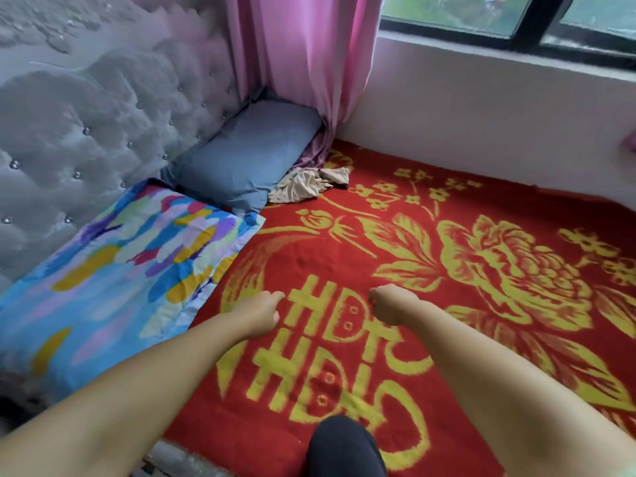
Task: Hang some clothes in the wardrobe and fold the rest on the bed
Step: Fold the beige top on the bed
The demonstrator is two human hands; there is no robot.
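A crumpled beige garment (308, 185) lies on the red blanket (395, 235) with yellow flowers, right beside the grey-blue pillow (247, 156). Both my arms stretch out over the middle of the bed, well short of the garment. My left hand (261, 313) and my right hand (389, 302) hover side by side above the yellow lettering, wrists bent down and fingers curled under. Neither holds anything. The fingertips are hidden behind the backs of the hands.
A multicoloured pillow (113, 277) lies at the left against the grey tufted headboard (86, 132). A pink curtain (303, 63) hangs in the corner by the white wall and window (516, 18). My knee in black cloth (344, 449) rests on the bed's near edge.
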